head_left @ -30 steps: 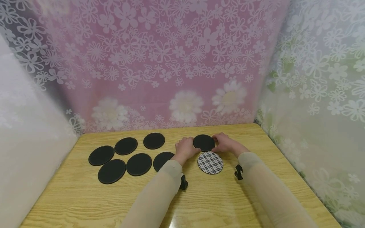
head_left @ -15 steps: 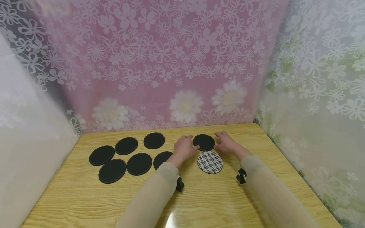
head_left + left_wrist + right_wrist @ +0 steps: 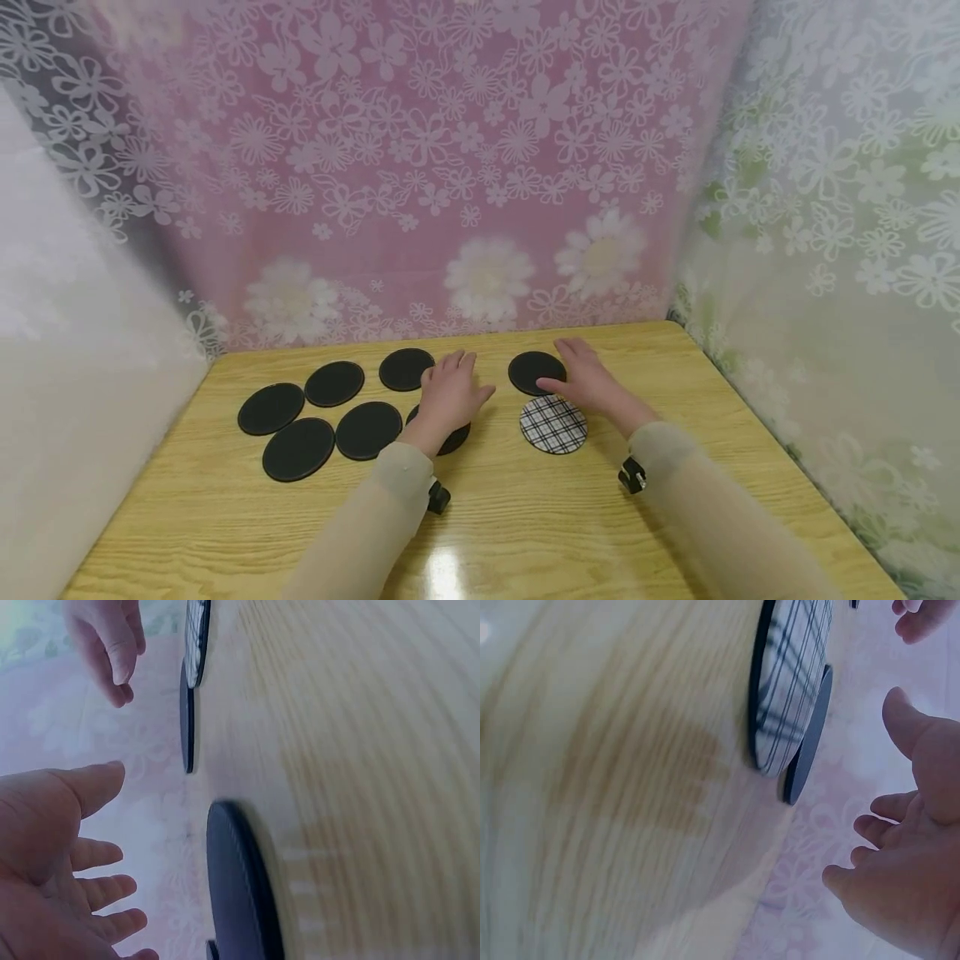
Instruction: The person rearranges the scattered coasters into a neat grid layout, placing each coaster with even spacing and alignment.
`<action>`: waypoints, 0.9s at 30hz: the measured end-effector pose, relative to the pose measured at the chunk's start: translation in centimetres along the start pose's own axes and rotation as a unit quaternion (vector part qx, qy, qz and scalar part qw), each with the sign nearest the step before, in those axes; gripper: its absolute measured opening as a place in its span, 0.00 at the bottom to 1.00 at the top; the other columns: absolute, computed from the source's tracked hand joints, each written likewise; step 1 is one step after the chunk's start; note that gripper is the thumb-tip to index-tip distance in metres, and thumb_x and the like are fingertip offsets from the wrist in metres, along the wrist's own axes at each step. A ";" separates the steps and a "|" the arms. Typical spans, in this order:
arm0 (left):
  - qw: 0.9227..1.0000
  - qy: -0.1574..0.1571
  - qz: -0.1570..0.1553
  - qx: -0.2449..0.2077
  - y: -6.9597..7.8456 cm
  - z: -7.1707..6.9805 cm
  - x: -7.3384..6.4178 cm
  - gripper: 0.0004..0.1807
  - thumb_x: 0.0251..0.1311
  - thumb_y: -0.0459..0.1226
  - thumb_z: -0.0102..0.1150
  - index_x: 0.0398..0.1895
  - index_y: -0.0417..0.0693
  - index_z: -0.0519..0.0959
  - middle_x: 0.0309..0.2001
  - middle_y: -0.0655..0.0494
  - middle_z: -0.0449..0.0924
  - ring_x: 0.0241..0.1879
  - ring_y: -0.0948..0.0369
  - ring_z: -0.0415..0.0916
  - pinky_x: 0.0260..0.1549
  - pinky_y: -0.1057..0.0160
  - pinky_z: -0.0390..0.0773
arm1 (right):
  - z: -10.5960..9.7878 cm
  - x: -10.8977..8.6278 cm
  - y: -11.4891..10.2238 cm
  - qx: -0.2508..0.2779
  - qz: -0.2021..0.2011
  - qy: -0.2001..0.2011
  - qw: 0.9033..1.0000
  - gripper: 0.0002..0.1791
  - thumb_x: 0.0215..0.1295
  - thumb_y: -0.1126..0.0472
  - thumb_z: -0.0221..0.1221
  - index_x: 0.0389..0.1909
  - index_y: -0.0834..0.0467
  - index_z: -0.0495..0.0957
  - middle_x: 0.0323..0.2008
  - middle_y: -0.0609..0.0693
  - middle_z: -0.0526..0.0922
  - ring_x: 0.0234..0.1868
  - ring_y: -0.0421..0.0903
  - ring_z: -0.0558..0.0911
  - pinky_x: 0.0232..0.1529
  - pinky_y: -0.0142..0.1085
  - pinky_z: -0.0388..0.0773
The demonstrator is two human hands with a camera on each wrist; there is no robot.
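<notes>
My left hand [image 3: 447, 397] hovers with spread fingers over a black round coaster [image 3: 454, 440], which it partly hides. The left wrist view shows a gap between that hand and the black coaster [image 3: 238, 881] below. Over at the right, my right hand [image 3: 588, 379] is held in the air with loosely extended fingers. It is beside another black coaster [image 3: 531, 372], its thumb overlapping that coaster in the head view. Just in front of this coaster lies a plaid white-and-black coaster [image 3: 553, 427]. Neither hand holds anything.
Several more black coasters lie in two rows to the left, among them a back one [image 3: 406, 368] and a front one [image 3: 298, 450]. They rest flat on a wooden table [image 3: 510, 533]. A pink floral curtain [image 3: 420, 192] hangs behind, with pale sheets at both sides.
My left hand has left the back-right black coaster and moved left over another one. My right hand has come off that same coaster's edge and lifted slightly. The coasters have stayed put.
</notes>
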State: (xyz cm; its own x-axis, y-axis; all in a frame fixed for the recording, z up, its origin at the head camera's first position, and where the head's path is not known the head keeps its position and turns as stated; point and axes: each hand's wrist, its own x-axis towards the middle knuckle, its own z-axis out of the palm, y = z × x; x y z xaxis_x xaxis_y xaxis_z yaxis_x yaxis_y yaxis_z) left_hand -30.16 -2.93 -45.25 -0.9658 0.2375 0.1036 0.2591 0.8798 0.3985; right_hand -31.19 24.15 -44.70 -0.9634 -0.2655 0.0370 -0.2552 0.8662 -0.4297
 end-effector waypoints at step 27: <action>0.999 -0.026 0.004 0.035 -6.6 -3.0 -6.3 0.53 0.71 0.63 0.70 0.88 0.48 0.62 0.87 0.39 0.55 0.86 0.36 0.47 0.77 0.23 0.48 | 3.4 -1.7 -8.0 -0.021 -0.077 -0.050 0.996 0.56 0.78 0.37 0.67 0.90 0.62 0.50 0.88 0.63 0.52 0.89 0.62 0.45 0.85 0.61 0.44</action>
State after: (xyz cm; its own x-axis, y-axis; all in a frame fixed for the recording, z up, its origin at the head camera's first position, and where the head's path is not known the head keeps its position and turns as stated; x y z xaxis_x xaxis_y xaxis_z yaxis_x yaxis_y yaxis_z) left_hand -25.84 -11.48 -45.80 -0.9626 0.2646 0.0580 0.2686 0.9041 0.3325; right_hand -27.27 16.21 -44.37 -0.9004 -0.4350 0.0089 -0.4042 0.8288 -0.3869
